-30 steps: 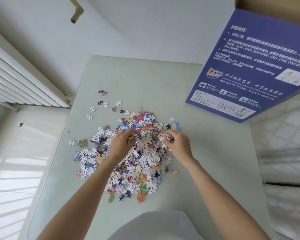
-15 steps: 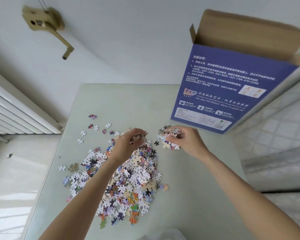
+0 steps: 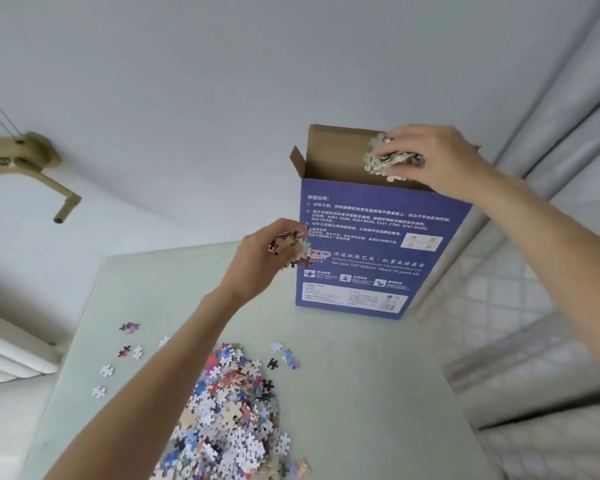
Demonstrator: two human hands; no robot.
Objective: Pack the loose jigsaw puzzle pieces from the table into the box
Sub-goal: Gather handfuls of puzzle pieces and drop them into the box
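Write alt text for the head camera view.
A person's right hand holds a handful of puzzle pieces over an open, upright blue box, while the left hand carries another handful. A pile of loose pieces lies on the table.

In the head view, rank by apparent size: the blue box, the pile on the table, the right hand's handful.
1. blue box
2. pile, partly cut off below, so unsure
3. right hand's handful
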